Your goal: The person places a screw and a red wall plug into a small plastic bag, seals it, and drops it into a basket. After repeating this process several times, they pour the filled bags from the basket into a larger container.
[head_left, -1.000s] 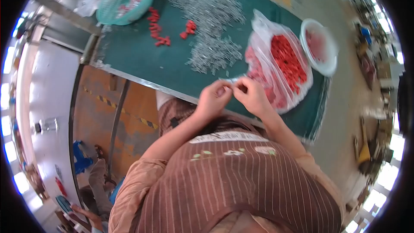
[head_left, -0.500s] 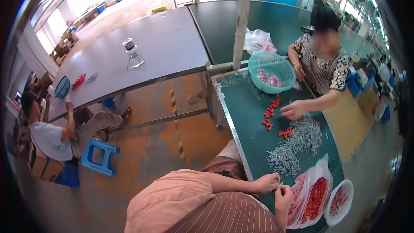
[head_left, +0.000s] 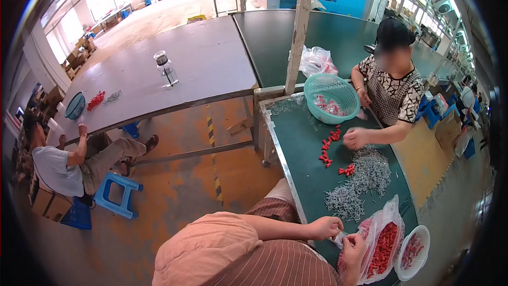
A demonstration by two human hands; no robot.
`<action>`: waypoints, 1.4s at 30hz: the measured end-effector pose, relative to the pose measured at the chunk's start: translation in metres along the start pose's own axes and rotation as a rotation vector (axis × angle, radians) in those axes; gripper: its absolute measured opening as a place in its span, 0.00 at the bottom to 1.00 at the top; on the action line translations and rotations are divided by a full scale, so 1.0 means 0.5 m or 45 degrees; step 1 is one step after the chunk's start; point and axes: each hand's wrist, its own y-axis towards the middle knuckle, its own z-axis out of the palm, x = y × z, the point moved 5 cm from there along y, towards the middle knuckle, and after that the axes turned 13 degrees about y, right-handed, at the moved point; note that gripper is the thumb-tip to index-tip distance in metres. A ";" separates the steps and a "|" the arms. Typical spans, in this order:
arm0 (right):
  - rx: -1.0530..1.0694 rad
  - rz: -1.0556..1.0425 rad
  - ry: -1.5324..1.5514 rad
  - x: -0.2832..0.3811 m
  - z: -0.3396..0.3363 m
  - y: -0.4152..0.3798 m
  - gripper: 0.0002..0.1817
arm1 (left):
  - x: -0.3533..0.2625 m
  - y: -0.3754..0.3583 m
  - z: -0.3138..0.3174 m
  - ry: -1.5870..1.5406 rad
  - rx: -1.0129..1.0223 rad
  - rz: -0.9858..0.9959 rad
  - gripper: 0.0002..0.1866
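My left hand [head_left: 325, 228] is closed, thumb and fingers pinching the edge of a small clear plastic bag [head_left: 339, 240]. Facing it, my right hand [head_left: 353, 250] is also closed, pinching the bag's other side. What is inside the bag, if anything, is too small to make out. Beside my right hand lies a large clear bag [head_left: 392, 214] full of red plastic wall plugs [head_left: 383, 246]. Beyond my hands, a loose heap of grey metal screws [head_left: 346, 203] spreads over the green table [head_left: 304, 180].
A white bowl [head_left: 425, 238] of small filled packets stands at the right edge. Across the table a co-worker's hand [head_left: 357, 137] hovers by red plugs [head_left: 326, 154] and screws, near a green basket [head_left: 312, 92]. A post [head_left: 297, 37] rises at the corner. Another person sits at left.
My hands have moved slightly apart, and more of the small clear bag shows between them. The co-worker's hand has curled in near the red plugs. The view has shifted a little.
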 end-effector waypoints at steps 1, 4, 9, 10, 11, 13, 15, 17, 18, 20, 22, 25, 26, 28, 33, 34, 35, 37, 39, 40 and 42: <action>-0.022 0.005 0.022 0.001 -0.001 -0.006 0.04 | 0.004 0.001 0.000 0.018 -0.031 0.004 0.10; -0.056 0.102 0.045 -0.029 -0.005 -0.010 0.05 | 0.010 0.006 -0.003 0.086 -0.113 0.012 0.09; -0.262 -0.194 -0.341 0.031 0.011 -0.013 0.07 | 0.001 -0.001 -0.017 0.373 -0.374 0.268 0.10; -0.204 -0.075 -0.250 0.029 0.019 -0.016 0.08 | -0.001 -0.002 -0.014 0.399 -0.349 0.283 0.10; -0.183 -0.020 -0.188 0.015 0.025 -0.014 0.08 | -0.006 -0.004 -0.008 0.422 -0.325 0.299 0.11; -0.137 0.082 -0.064 -0.008 0.047 -0.002 0.09 | -0.014 -0.006 -0.003 0.418 -0.289 0.314 0.11; -0.155 0.030 -0.013 -0.018 0.049 0.005 0.11 | -0.011 -0.007 -0.002 0.371 -0.265 0.303 0.10; -0.175 0.008 0.010 -0.060 0.045 0.007 0.12 | -0.016 -0.010 -0.009 0.420 -0.269 0.307 0.10; -0.166 0.042 -0.035 -0.052 0.051 0.006 0.11 | -0.015 -0.011 -0.011 0.452 -0.285 0.303 0.10; -0.145 0.115 -0.128 -0.032 0.064 0.002 0.11 | -0.011 -0.008 -0.017 0.456 -0.323 0.297 0.10; -0.068 -0.027 -0.142 -0.061 0.078 0.028 0.10 | 0.000 -0.005 -0.018 0.388 -0.335 0.285 0.10; 0.074 0.015 -0.100 -0.007 0.071 0.057 0.12 | 0.012 0.008 -0.055 0.728 -0.517 0.417 0.08; 0.041 0.116 -0.055 -0.015 0.055 0.073 0.11 | 0.023 0.010 -0.070 0.666 -0.573 0.369 0.07; -0.055 0.092 -0.213 -0.031 0.022 0.112 0.12 | 0.005 -0.008 -0.089 0.482 -0.557 0.141 0.08; -0.086 0.066 -0.720 -0.120 0.026 0.236 0.23 | 0.024 -0.004 -0.104 0.496 -0.447 0.026 0.09; -0.082 0.040 -0.775 -0.119 0.039 0.251 0.24 | 0.025 -0.007 -0.103 0.498 -0.435 0.017 0.09; -0.075 0.012 -0.830 -0.115 0.051 0.262 0.25 | 0.020 -0.010 -0.103 0.498 -0.426 0.008 0.09; -0.076 -0.065 -0.811 -0.112 0.064 0.279 0.20 | 0.018 -0.009 -0.109 0.492 -0.416 -0.019 0.09; -0.013 -0.124 -0.760 -0.125 0.070 0.293 0.17 | 0.022 -0.011 -0.114 0.479 -0.406 -0.061 0.09; -0.015 -0.143 -0.733 -0.129 0.068 0.301 0.15 | 0.022 -0.009 -0.119 0.480 -0.408 -0.073 0.09; -0.021 -0.175 -0.682 -0.137 0.058 0.306 0.11 | 0.024 -0.008 -0.125 0.481 -0.405 -0.097 0.09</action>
